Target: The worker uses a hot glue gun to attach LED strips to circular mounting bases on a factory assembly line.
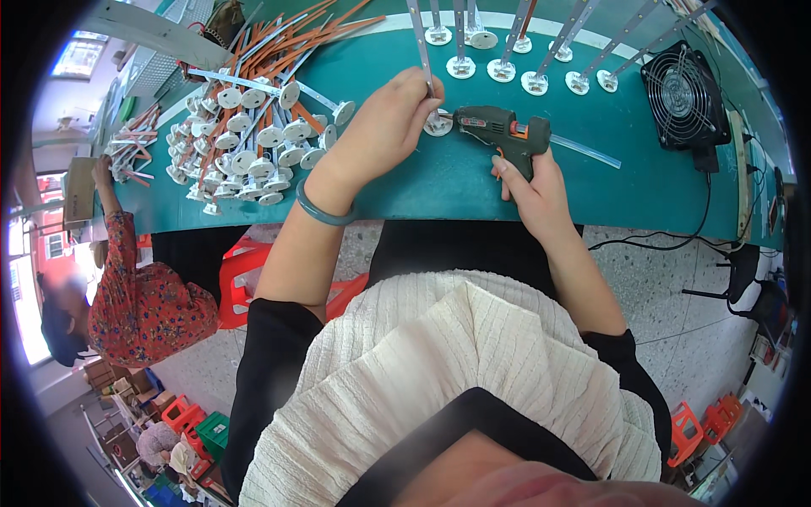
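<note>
while left hand pinches one strip, right hand grips one glue gun

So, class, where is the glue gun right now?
In the head view, the glue gun is upper right of centre, in the right hand, its nozzle beside a round white base.

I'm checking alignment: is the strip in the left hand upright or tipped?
Upright: the strip rises from its round white base on the green table.
</note>
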The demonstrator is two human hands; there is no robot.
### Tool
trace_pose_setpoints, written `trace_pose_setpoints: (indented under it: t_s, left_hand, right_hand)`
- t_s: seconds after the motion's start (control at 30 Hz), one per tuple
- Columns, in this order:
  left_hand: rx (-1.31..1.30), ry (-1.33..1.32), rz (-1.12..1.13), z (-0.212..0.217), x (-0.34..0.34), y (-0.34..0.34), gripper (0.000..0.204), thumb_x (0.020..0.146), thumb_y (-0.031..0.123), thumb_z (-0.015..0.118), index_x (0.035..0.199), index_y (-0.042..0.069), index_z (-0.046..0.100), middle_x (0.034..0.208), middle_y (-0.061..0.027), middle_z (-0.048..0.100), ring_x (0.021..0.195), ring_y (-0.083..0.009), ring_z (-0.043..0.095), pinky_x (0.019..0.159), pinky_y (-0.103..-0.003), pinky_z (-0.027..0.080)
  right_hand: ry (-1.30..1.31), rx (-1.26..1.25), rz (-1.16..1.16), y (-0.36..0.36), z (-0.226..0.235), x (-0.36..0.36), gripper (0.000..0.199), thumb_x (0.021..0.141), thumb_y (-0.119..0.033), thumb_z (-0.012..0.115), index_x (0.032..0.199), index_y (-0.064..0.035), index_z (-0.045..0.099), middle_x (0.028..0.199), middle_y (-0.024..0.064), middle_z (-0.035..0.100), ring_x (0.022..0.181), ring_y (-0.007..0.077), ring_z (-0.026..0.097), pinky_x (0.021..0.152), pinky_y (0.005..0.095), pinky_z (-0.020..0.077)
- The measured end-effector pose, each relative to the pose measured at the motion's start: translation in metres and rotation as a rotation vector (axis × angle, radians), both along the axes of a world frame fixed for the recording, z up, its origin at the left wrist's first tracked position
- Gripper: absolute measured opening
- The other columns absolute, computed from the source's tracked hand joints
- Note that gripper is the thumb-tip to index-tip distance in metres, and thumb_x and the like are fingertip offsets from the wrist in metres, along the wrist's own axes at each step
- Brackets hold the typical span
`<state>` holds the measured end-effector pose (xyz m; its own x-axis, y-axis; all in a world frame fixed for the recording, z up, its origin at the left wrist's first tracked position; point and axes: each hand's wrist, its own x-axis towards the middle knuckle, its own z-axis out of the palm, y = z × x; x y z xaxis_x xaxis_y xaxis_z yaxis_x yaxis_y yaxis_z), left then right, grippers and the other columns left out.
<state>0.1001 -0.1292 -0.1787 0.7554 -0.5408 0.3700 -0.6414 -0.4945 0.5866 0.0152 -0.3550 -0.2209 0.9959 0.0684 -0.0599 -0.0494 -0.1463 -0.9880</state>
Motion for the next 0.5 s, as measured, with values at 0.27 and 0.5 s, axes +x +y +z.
trace_pose_setpoints:
  t_s: [0.27, 0.5]
  left_hand:
    - [-0.032, 0.021, 0.025, -0.0034, 0.0030, 0.0033, 0.006, 0.095, 0.002, 0.053, 0.098, -0.003, 0.055, 0.094, -0.0134, 0.060, 0.080, -0.0247, 0.063, 0.074, -0.033, 0.051]
    - [-0.099, 0.073, 0.046, -0.0059, 0.0036, 0.0018, 0.006, 0.092, 0.002, 0.055, 0.097, -0.001, 0.055, 0.089, -0.0160, 0.058, 0.085, -0.0347, 0.059, 0.076, -0.040, 0.048]
  right_hand:
    - [-0.013, -0.022, -0.007, -0.0012, -0.0024, -0.0021, 0.032, 0.095, -0.009, 0.062, 0.123, -0.0004, 0.051, 0.085, 0.0044, 0.059, 0.062, 0.0068, 0.053, 0.056, 0.0232, 0.0435]
    - [-0.020, -0.012, -0.007, -0.0023, -0.0040, -0.0037, 0.030, 0.094, -0.009, 0.062, 0.121, -0.0007, 0.051, 0.086, 0.0046, 0.058, 0.062, 0.0070, 0.053, 0.056, 0.0232, 0.0436]
